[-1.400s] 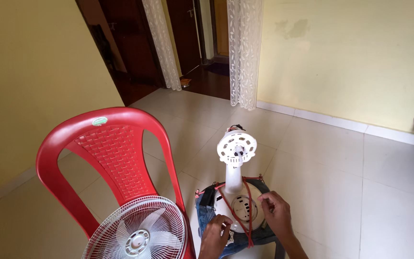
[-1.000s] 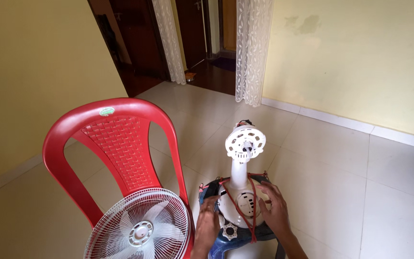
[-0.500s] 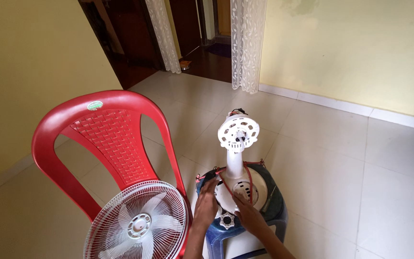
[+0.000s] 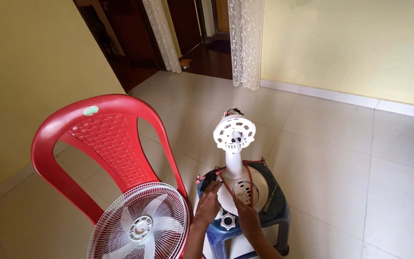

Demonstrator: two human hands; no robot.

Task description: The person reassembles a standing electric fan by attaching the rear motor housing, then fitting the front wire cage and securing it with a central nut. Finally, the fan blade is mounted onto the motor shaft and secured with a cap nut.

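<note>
Fingers of both hands touch the upright fan body (image 4: 235,163), facing camera.

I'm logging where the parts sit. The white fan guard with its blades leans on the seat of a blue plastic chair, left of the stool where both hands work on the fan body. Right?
Not quite: the chair is red, not blue, as the head view shows. The rest holds: the white fan guard leans on its seat, left of the stool, where the left hand and right hand work on the fan body.
</note>
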